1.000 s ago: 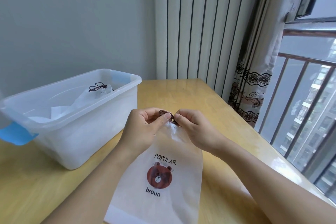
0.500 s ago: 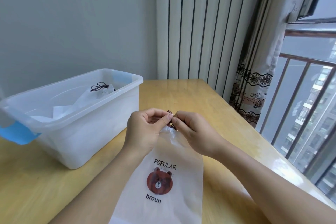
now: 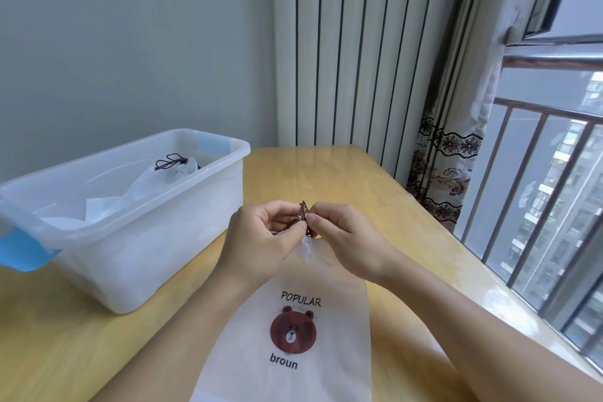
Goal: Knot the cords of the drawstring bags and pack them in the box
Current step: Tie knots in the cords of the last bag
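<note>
A white drawstring bag (image 3: 293, 330) with a brown bear print lies flat on the wooden table (image 3: 326, 173) in front of me, its gathered neck pointing away. Its dark brown cord (image 3: 304, 210) stands up in a small loop between my hands. My left hand (image 3: 261, 238) pinches the cord with thumb and fingers from the left, and my right hand (image 3: 339, 235) pinches it from the right. A translucent plastic box (image 3: 137, 232) stands to the left, holding another white bag (image 3: 156, 183) with a knotted dark cord (image 3: 169, 161).
A striped curtain (image 3: 342, 49) hangs behind the table, with a patterned curtain (image 3: 463, 108) to its right. A window with a metal railing (image 3: 538, 189) runs along the table's right edge. The box has blue latches (image 3: 23, 248).
Both hands stay together at the bag's neck, working the cord; the small loop now stands higher between the fingertips. The bag lies where it was.
</note>
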The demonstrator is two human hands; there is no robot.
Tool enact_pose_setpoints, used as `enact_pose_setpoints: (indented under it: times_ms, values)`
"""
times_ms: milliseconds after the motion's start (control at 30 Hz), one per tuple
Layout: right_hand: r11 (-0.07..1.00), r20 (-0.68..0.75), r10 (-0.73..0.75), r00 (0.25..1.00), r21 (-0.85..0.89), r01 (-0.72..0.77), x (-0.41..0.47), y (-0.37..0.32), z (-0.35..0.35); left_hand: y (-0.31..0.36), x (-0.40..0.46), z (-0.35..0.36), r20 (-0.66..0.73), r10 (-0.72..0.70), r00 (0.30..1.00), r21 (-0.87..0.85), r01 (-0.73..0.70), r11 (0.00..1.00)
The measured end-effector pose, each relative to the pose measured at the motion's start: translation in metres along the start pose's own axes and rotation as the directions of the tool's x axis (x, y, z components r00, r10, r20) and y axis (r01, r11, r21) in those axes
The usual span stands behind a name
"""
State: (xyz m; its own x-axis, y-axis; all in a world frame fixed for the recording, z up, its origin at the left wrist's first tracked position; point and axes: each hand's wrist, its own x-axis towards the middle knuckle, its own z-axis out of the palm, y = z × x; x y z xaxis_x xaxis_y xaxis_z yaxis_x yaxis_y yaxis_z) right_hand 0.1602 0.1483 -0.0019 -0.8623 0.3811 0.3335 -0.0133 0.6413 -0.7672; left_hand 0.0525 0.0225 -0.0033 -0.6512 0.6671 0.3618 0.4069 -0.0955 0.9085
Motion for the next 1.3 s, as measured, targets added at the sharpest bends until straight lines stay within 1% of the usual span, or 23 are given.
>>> enact_pose_setpoints:
  times_ms: [133,233,300,467,667,900,967,1033,1100,1200,1300]
  values:
    - [1.000,-0.008,0.019,1.000,-0.007,-0.019,0.001,0.002,-0.004,0.002,-0.001,0.002,-0.074,0.009,0.997,0.006,-0.009,1.000]
    - [1.000,-0.016,0.012,1.000,-0.010,-0.012,0.001,0.003,-0.003,0.003,-0.003,0.003,-0.102,0.071,0.992,0.025,-0.069,0.997]
    - [1.000,-0.019,0.002,1.000,-0.013,-0.003,0.001,0.004,-0.003,0.003,-0.004,0.003,-0.089,0.123,0.988,0.061,-0.118,0.991]
    - [1.000,-0.009,-0.010,1.000,-0.011,0.010,0.001,0.005,-0.005,0.008,-0.007,-0.001,-0.005,0.170,0.985,0.151,-0.167,0.974]
    - [0.998,0.007,-0.033,0.999,-0.062,0.033,0.000,0.008,-0.003,0.007,-0.005,-0.003,0.048,0.045,0.998,0.157,-0.052,0.986]
    - [0.976,0.015,-0.098,0.995,-0.193,0.099,-0.001,0.005,-0.005,0.005,-0.005,-0.005,0.100,0.052,0.994,0.221,-0.073,0.972]
    - [0.963,0.015,-0.129,0.992,-0.235,0.129,-0.001,0.005,-0.007,0.001,-0.004,-0.004,0.111,0.023,0.993,0.217,-0.047,0.975]
    - [0.941,0.018,-0.183,0.983,-0.287,0.181,0.000,0.007,-0.009,-0.003,-0.002,-0.003,0.124,-0.049,0.991,0.161,0.029,0.987]
    - [0.915,0.025,-0.239,0.971,-0.328,0.234,0.001,0.008,-0.012,-0.004,-0.001,-0.002,0.165,-0.158,0.973,0.025,0.156,0.987]
    - [0.891,0.032,-0.272,0.962,-0.370,0.264,0.003,0.011,-0.015,-0.004,0.000,-0.001,0.237,-0.278,0.931,-0.202,0.327,0.923]
    - [0.888,0.028,-0.267,0.963,-0.382,0.257,0.003,0.011,-0.017,-0.004,0.002,-0.002,0.248,-0.342,0.906,-0.303,0.408,0.861]
